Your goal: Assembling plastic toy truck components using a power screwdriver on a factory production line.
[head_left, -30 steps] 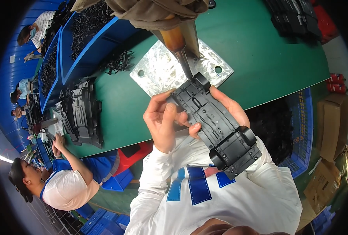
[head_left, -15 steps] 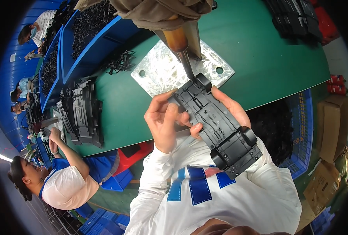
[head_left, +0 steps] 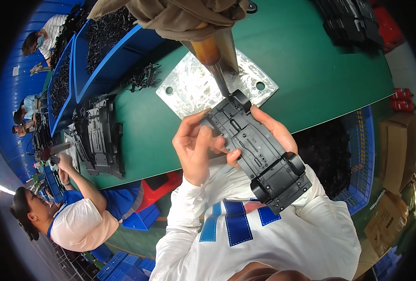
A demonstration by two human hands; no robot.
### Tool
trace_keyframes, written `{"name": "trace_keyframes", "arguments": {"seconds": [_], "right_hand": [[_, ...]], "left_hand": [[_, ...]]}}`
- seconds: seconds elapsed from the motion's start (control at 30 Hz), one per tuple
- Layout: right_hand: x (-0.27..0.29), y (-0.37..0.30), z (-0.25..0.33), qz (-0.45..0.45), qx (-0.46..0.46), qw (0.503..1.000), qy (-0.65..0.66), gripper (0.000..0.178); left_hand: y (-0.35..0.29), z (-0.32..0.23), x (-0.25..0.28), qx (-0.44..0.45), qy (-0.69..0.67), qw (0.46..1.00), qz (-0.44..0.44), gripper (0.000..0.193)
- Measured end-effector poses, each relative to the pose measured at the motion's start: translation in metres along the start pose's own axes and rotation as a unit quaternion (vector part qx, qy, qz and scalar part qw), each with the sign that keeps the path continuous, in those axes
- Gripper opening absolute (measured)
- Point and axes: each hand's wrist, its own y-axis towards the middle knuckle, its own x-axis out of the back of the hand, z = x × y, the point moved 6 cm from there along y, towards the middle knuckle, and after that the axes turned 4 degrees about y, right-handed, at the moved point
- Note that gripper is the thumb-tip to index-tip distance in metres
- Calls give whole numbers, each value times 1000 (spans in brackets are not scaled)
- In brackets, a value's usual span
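A black plastic toy car chassis (head_left: 250, 140) is tilted in front of my chest, its wheel-arch parts at both ends. My left hand (head_left: 196, 150) grips its left edge, thumb and fingers closed at the side. On the far right edge, my right hand (head_left: 276, 126) is wrapped round it, with fingertips showing at the left side too. The metal tip of a power screwdriver (head_left: 219, 79), hanging in brown cloth, meets the chassis's far end or stands just above it; I cannot tell which. Beneath lies a shiny metal plate (head_left: 184, 89) with round holes.
Blue bins (head_left: 109, 51) of small black parts stand at the far left, with loose parts (head_left: 142, 77) beside them. Stacked black chassis (head_left: 100, 136) lie left, more (head_left: 351, 21) far right. A blue crate (head_left: 360, 159) is below the green table (head_left: 330, 84). A co-worker (head_left: 81, 210) sits left.
Only a slight shift of the view shows. The chassis, both hands and the screwdriver keep nearly the same places relative to each other.
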Motion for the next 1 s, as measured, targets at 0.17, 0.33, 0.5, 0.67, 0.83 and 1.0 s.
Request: {"name": "trace_keyframes", "arguments": {"seconds": [0.17,0.33,0.5,0.67,0.83,1.0], "right_hand": [[2,-4,6,-9,23,1000,-14,54],[5,-5,11,-17,53,998,-40,56],[6,-10,15,0,104,991,-84,49],[9,-8,17,1,89,993,-71,46],[10,-6,21,-1,120,988,-99,46],[11,-8,26,8,123,984,-128,53]], "left_hand": [[5,5,-2,25,35,998,55,34],[7,2,-12,31,88,993,73,33],[6,-1,-15,33,98,990,99,36],[5,-5,-18,39,90,991,92,40],[7,2,-14,58,64,992,95,48],[10,2,-22,63,40,992,101,44]]}}
